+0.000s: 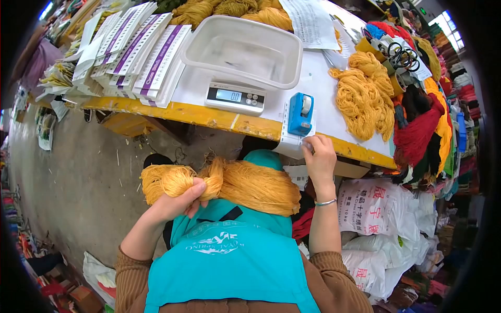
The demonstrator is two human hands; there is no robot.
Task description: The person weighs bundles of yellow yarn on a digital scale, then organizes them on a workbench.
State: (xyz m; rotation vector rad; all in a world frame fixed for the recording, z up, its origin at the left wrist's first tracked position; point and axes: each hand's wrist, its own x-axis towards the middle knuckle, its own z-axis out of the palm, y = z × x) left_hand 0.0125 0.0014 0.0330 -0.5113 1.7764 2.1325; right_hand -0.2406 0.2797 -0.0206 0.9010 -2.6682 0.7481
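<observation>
My left hand [183,201] is closed around the narrow end of a golden-yellow thread skein [261,189], which lies across my lap on the turquoise apron [229,266]. Its thumb presses on a rounded bundle of the strands. At the table edge, my right hand [319,159] has thumb and forefinger drawn together by the lower end of a blue tape dispenser [300,116]. Under the dispenser lies a white printed paper strip [290,145] that overhangs the edge. Whatever is between the right fingertips is too small to make out.
A digital scale [236,97] reading 0.0 stands beneath a white plastic tub [242,52]. Stacks of printed cards [141,57] lie at the left. Another yellow skein [364,96] is on the right, near black scissors [403,56]. White sacks [373,208] sit below the table [255,125].
</observation>
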